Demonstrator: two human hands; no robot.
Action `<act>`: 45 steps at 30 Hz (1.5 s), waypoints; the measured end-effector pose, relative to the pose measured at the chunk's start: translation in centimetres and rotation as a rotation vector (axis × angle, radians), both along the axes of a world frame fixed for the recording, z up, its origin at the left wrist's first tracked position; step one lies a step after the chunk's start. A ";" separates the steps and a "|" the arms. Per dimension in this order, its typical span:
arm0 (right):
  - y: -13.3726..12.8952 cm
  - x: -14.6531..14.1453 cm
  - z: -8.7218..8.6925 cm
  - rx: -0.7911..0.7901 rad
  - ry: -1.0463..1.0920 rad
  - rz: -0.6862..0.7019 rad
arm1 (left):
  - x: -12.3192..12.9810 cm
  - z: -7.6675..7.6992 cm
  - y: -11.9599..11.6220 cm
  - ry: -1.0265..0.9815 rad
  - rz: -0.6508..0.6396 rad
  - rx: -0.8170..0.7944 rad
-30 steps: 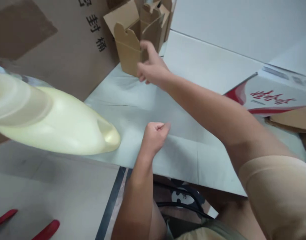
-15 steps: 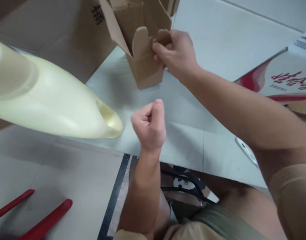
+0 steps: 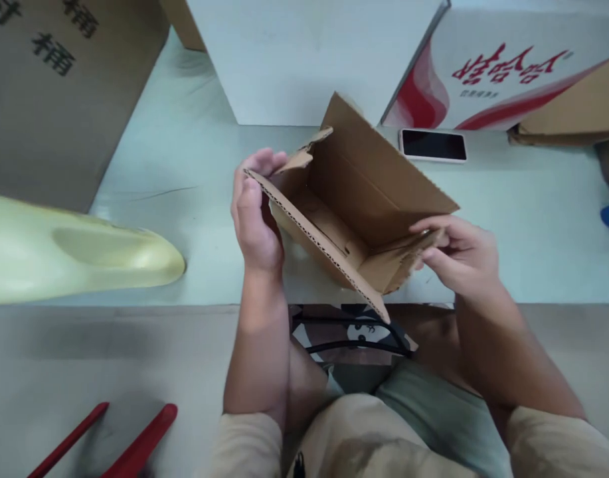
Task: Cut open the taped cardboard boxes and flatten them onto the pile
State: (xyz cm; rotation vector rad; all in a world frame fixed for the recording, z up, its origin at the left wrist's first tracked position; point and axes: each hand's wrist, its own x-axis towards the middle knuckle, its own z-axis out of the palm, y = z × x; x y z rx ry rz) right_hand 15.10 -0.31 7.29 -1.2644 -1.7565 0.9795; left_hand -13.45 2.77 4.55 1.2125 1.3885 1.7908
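A small brown cardboard box (image 3: 329, 219) stands tilted in front of me with its top flaps raised, so I look down into it; I make out nothing lying inside. My left hand (image 3: 257, 212) is at its left corner, thumb along the outside of the long flap and the fingers partly hidden behind it. At the box's right end, my right hand (image 3: 461, 255) pinches a short end flap between thumb and fingers.
A pale yellow-green curved plastic object (image 3: 85, 259) reaches in from the left. Behind are a large printed carton (image 3: 60, 119), a white box (image 3: 309, 60) and a red-and-white carton (image 3: 503, 73). A phone (image 3: 434, 145) lies on the table (image 3: 533, 245). Red bars (image 3: 142, 441) show lower left.
The box has come from the back of the table to near its front edge and turned. My left hand, a fist before, now holds it too. My view has shifted right.
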 end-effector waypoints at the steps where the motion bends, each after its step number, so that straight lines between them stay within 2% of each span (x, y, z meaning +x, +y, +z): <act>1: 0.0 0.1 -0.7 0.034 -0.001 -0.061 | 0.8 -0.1 0.3 -0.009 -0.012 0.001; 5: 0.2 -0.1 -3.3 0.272 -0.072 -0.372 | 3.2 -0.1 1.2 -0.086 0.041 0.128; 7: 0.2 -0.1 -4.4 0.334 -0.115 -0.413 | 3.9 -0.5 1.6 -0.118 0.038 0.156; 12: 0.1 0.2 -6.5 0.267 0.028 -0.147 | 4.4 -2.5 2.2 -0.050 0.000 0.124; 16: -0.2 0.6 -7.7 0.204 0.122 -0.047 | 3.7 -3.2 1.1 0.210 -0.048 0.056; 20: -0.5 0.6 -7.5 0.185 0.217 0.026 | 2.8 -3.3 -0.1 0.431 -0.097 0.120; 23: -0.7 0.4 -6.5 0.132 0.154 0.007 | 2.8 -3.6 -0.2 0.497 -0.135 0.200; 26: -0.7 0.3 -5.7 0.082 0.107 0.009 | 3.1 -3.8 -0.1 0.514 -0.129 0.211; 31: -0.9 0.8 -6.2 0.140 0.132 0.128 | 2.9 -3.4 -0.6 0.534 -0.144 0.092; 34: -1.0 1.3 -7.1 0.169 0.141 0.135 | 2.8 -3.3 -0.6 0.506 -0.152 0.015; 37: -0.7 1.6 -7.7 0.098 0.171 0.031 | 2.9 -3.3 -0.1 0.536 -0.131 0.035; 41: 0.4 1.8 -7.5 -0.041 0.218 -0.096 | 3.3 -2.9 0.3 0.554 -0.111 0.048; 45: 0.9 2.0 -6.8 -0.222 0.161 -0.017 | 3.3 -2.2 0.3 0.520 -0.124 -0.008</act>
